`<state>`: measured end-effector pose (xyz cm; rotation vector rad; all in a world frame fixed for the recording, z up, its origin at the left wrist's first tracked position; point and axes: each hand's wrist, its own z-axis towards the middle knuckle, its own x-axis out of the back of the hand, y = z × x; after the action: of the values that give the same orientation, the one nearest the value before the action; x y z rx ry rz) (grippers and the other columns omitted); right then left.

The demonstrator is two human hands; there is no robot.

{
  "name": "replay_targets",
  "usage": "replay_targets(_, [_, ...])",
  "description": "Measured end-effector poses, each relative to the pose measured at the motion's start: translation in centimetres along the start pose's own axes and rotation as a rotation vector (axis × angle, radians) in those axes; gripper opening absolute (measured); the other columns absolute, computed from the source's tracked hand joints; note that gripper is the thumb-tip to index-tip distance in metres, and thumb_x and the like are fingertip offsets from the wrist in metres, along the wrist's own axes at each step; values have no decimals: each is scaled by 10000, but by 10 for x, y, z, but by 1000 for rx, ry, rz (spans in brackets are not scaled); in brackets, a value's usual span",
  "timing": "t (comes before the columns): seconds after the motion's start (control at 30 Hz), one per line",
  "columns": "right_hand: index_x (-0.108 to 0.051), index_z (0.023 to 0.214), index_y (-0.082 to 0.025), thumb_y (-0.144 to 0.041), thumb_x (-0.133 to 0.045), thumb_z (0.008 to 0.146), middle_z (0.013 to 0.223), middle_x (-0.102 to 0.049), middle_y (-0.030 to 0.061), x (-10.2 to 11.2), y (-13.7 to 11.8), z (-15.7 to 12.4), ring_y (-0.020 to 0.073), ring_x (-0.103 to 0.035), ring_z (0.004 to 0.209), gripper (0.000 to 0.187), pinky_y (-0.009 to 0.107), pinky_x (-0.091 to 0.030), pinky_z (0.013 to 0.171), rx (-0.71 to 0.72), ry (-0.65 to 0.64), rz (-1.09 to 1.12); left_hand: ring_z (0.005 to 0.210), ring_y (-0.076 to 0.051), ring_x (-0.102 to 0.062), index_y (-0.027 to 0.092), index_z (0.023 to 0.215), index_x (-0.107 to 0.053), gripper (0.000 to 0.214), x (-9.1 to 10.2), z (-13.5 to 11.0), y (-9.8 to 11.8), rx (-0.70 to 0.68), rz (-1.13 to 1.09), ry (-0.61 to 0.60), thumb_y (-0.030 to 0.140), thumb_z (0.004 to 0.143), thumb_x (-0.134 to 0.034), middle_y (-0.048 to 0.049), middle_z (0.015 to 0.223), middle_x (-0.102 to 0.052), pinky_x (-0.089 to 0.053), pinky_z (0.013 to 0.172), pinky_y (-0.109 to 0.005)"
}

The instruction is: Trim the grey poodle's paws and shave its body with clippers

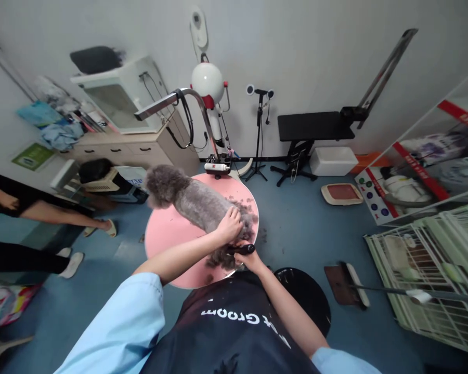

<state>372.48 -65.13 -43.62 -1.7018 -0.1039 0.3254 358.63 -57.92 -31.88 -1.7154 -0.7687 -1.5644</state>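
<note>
A grey curly-coated dog [203, 201] stands on a round pink grooming table [159, 234], its fluffy head pointing left and its body hair cut short. My left hand [231, 224] is closed on the dog's rump, fingers bent over the coat. Just below it, my right hand [250, 261] grips a black hair clipper [245, 250] close to the dog's hind leg; the blade end is hidden by fur and fingers. Loose clumps of cut hair [220, 259] lie on the tabletop near the clipper and behind the dog.
A curved metal grooming arm [197, 98] with a black loop rises behind the table. A black stool [306, 296] stands close by my right side. Wire cages [432, 270] and a broom [356, 285] are at right. Two people's legs [58, 213] show at left.
</note>
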Motion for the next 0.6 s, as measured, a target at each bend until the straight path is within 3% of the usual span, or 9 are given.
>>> replay_targets(0.1, [-606, 881, -235, -381, -739, 647, 664, -702, -17, 21, -3, 1, 145, -544, 413, 306, 294, -471, 407, -4, 94, 72, 945, -266, -668, 143, 838, -686, 119, -2, 10, -14, 47, -143, 36, 136, 788, -577, -128, 871, -725, -440, 1013, -420])
replay_targets(0.17, [-578, 896, -235, -420, -729, 668, 780, -741, 16, 32, -11, 10, 138, -545, 423, 330, 291, -456, 406, 18, 181, 111, 842, -238, -667, 152, 846, -651, 120, -4, 5, -30, 148, -207, 141, 123, 772, -561, -101, 823, -712, -446, 1021, -420])
replay_targets(0.23, [-554, 931, -240, -458, -705, 703, 907, -757, 36, 36, -25, 26, 136, -563, 459, 349, 295, -466, 434, 57, 249, 140, 818, -232, -661, 173, 822, -615, 112, -8, -2, -44, 249, -302, 319, 125, 789, -518, -85, 805, -699, -437, 1043, -443])
replay_targets(0.33, [-535, 1013, -257, -476, -666, 752, 1094, -737, 43, 30, -51, 52, 162, -642, 595, 365, 325, -533, 539, 134, 285, 145, 828, -240, -658, 191, 827, -579, 113, -13, -11, -54, 340, -439, 507, 172, 838, -468, -95, 836, -692, -514, 916, -425])
replay_targets(0.47, [-595, 954, -248, -378, -733, 687, 1028, -740, 42, 14, -75, 65, 243, -701, 922, 328, 419, -560, 877, 238, 238, 48, 763, -219, -650, 197, 834, -560, 167, -18, -15, -51, 358, -486, 532, 226, 903, -410, -91, 810, -681, -539, 751, -356])
replay_targets(0.6, [-633, 847, -237, -317, -741, 656, 920, -739, 44, 13, -85, 63, 254, -700, 907, 234, 456, -524, 959, 301, 203, -69, 761, -216, -639, 200, 806, -549, 155, -21, -16, -47, 345, -515, 547, 241, 887, -424, -90, 799, -672, -531, 745, -349])
